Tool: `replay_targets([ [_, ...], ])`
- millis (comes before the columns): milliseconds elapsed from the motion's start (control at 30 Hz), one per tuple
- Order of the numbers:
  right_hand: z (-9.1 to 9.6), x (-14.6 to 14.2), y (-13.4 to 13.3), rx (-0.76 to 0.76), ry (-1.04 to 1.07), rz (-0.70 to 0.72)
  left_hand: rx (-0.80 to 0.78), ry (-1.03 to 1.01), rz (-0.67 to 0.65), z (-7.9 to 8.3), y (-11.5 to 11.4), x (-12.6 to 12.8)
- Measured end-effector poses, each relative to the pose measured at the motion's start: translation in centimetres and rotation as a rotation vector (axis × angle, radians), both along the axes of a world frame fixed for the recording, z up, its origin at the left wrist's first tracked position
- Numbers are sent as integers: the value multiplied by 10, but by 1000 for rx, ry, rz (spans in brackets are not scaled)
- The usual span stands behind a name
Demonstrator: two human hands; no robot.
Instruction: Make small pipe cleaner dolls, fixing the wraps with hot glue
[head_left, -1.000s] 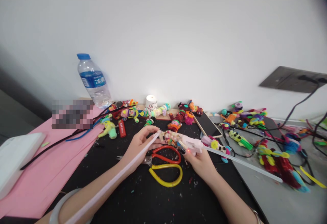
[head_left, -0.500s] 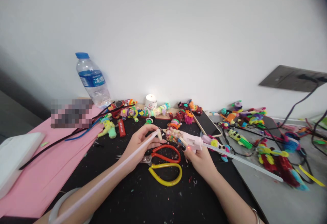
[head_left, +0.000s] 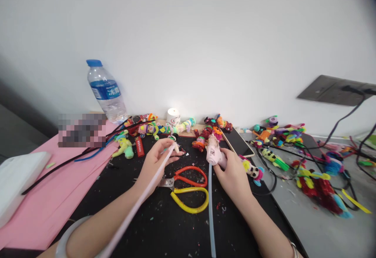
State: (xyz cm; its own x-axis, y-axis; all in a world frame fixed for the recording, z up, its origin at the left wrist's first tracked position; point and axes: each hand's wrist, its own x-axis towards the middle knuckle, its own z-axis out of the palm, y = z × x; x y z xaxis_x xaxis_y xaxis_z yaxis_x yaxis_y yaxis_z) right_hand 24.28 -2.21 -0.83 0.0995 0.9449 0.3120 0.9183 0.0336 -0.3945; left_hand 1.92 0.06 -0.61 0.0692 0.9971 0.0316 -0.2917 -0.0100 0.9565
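Observation:
My left hand [head_left: 155, 163] is closed round a long translucent glue stick [head_left: 138, 203] that runs back along my forearm, its tip by my fingertips. My right hand [head_left: 232, 173] grips a pale pink glue gun [head_left: 214, 154], nozzle pointing away from me, with another glue stick [head_left: 210, 211] trailing from its rear toward me. Scissors with one red and one yellow handle [head_left: 188, 189] lie on the black mat [head_left: 164, 226] between my hands. Small colourful pipe-cleaner figures [head_left: 202, 140] sit just beyond the gun.
A water bottle [head_left: 105, 91] stands at the back left above pink paper [head_left: 53, 195]. A small white lit candle [head_left: 173, 116], a phone [head_left: 237, 142], a red lighter [head_left: 140, 146] and more pipe-cleaner figures [head_left: 293, 160] with black cables [head_left: 343, 120] crowd the right side.
My right hand has swung the glue gun from pointing left to pointing away, so its trailing stick now runs toward me. The left hand pulled its stick's tip back slightly.

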Motion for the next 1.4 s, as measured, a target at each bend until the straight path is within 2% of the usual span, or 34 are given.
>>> replay_targets([
  [200,2,-2,-3,-1,-177,-73,16,22,0,3,-3,1],
  [533,2,-5,-8,-178,-313,-146,16,-12,12,1,-1,1],
  [667,4,-4,-9,-121,-306,-135,14,-10,14,0,0,1],
  [800,18,-1,4,60,-219,-14,1,-13,21,2,0,1],
  [867,28,-1,18,60,-213,78,-11,-10,19,4,0,1],
  [967,40,-9,44,-34,-347,260,-15,-5,12,5,-1,1],
  [1067,48,-22,67,-179,-500,340,-1,-11,9,4,-1,1],
  [1267,51,-47,95,-193,-465,342,-21,-39,0,3,0,0],
  [1400,50,-55,96,-203,-419,340,-8,-34,-13,1,0,-1],
])
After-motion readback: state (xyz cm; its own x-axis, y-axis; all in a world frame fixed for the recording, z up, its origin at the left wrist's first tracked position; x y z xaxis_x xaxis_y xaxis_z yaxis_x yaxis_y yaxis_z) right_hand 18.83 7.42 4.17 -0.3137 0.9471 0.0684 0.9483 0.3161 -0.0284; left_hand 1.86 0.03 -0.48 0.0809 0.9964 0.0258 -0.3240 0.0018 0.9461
